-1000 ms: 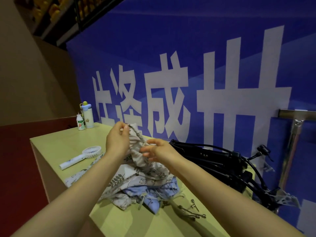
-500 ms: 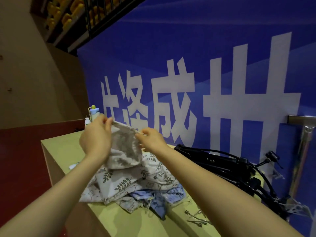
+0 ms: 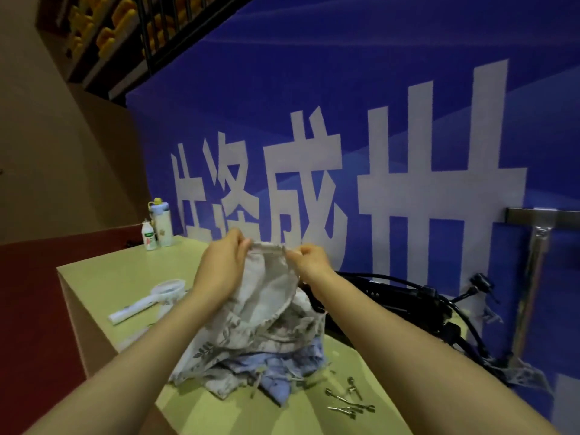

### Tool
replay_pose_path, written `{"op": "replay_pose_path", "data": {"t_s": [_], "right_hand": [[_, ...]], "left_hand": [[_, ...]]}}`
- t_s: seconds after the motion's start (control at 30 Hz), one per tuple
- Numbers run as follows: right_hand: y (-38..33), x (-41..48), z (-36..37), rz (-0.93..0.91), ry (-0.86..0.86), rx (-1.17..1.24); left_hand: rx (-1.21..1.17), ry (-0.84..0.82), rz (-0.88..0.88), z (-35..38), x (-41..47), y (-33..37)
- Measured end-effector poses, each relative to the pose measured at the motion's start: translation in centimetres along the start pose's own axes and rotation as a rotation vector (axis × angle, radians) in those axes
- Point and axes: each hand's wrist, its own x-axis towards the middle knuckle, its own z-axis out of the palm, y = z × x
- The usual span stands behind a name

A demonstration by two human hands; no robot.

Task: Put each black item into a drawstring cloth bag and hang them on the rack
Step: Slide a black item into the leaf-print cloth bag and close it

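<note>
I hold a pale leaf-print drawstring cloth bag (image 3: 266, 290) up over the table, its top hem stretched flat between both hands. My left hand (image 3: 221, 268) pinches the hem's left end and my right hand (image 3: 309, 262) pinches the right end. Under it lies a heap of more cloth bags (image 3: 251, 356), pale print on top and light blue below. A pile of black items (image 3: 401, 302) with cables lies to the right against the blue wall, partly hidden by my right forearm. The metal rack (image 3: 533, 271) stands at the far right.
A white handheld fan (image 3: 150, 299) lies on the light green table (image 3: 100, 277), left of the bags. Two bottles (image 3: 158, 229) stand at the table's back corner. Several small metal clips (image 3: 348, 400) are scattered near the front edge. The blue banner wall rises close behind.
Both hands have spread apart along the bag's top hem, pulling it taut and lifting it slightly. The view has shifted, so the table and the fan show more on the left.
</note>
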Motion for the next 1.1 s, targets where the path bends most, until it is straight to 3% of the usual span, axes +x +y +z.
{"op": "replay_pose_path", "data": {"t_s": [0.2, 0.3, 0.5, 0.7, 1.1], "right_hand": [[5.1, -1.7, -4.0, 0.049, 0.018, -0.067], [7.5, -4.3, -5.3, 0.046, 0.054, -0.213], [11.5, -8.0, -6.1, 0.093, -0.219, -0.665], [12.4, -8.2, -6.4, 0.152, -0.223, -0.731], [13.5, -7.3, -5.6, 0.048, -0.190, -0.862]], "left_hand": [[-0.119, -0.117, -0.059, 4.2, -1.1, 2.4], [-0.130, -0.131, -0.102, 4.9, -1.7, 2.6], [-0.142, -0.153, -0.141, 5.7, -3.0, 3.1], [-0.146, -0.171, -0.147, 5.9, -3.8, 3.5], [-0.152, -0.196, -0.171, 6.8, -4.3, 3.1]]}}
